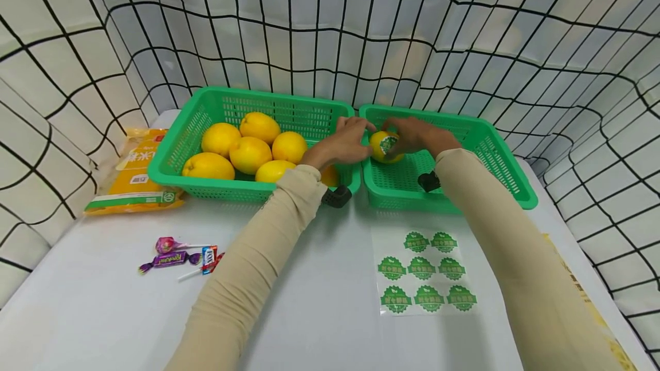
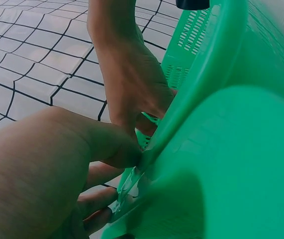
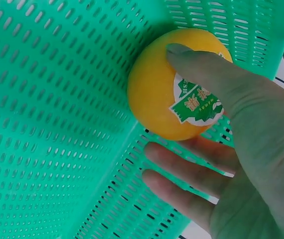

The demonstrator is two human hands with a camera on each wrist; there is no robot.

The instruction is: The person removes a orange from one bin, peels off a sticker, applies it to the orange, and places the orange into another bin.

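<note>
The right hand's (image 1: 420,135) grip is curled round a stickered lemon (image 1: 384,145), thumb (image 3: 206,74) pressed along its green label, in the near left corner of the right basket (image 1: 495,159). The left hand (image 1: 346,141) reaches over the rim between the baskets; its fingers touch the lemon, though whether they clasp it I cannot tell. Nearer lies a sticker sheet (image 1: 425,272) on the white surface (image 1: 319,302), candies (image 1: 177,257) to the left. Farther left, the left basket (image 1: 180,147) holds plain lemons (image 1: 247,145)
</note>
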